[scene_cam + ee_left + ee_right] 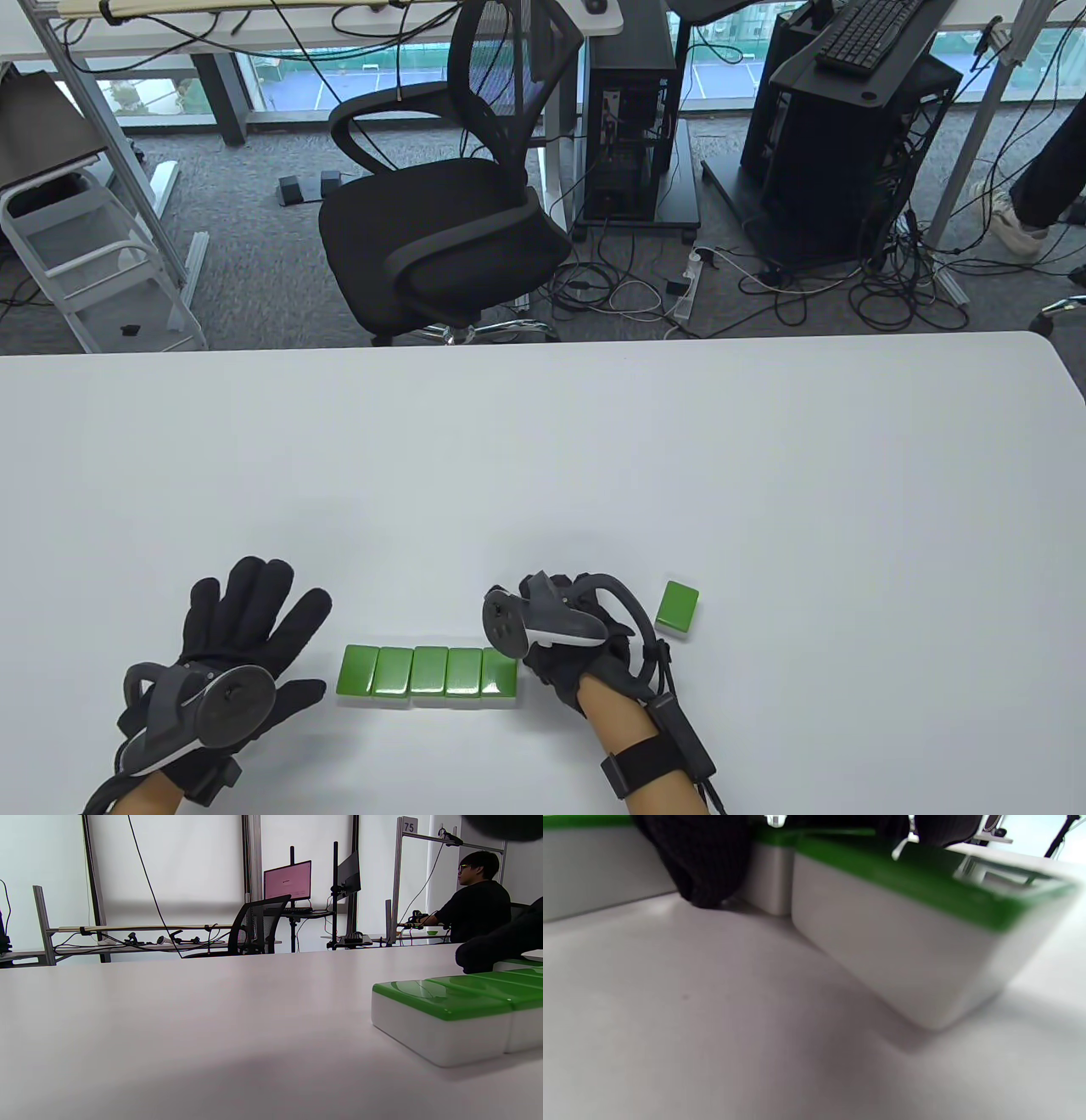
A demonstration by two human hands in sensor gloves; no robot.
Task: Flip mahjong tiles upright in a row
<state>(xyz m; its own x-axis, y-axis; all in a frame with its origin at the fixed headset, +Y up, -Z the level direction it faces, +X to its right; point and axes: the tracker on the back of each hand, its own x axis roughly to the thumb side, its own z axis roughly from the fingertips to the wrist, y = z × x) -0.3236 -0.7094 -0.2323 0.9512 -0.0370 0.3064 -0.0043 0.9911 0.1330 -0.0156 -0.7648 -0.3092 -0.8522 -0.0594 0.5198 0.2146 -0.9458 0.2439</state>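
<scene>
Near table's front edge, five flat green-backed white mahjong tiles (428,673) lie side by side, row axis running left-right; right hand (567,649) touches row's right end, grip state unclear, left hand (231,671) splayed flat just left; stray green tile (678,609) sits right of the right hand

Tiles (428,672): hard plastic look, glossy green backs throwing reflections, smooth off-white bodies with a duller sheen. Table (543,458) top is smooth matt white. Gloves on left hand (222,645) and right hand (577,645) are black knit cloth, matt; the fingers (704,861) show a fine ribbed weave.
</scene>
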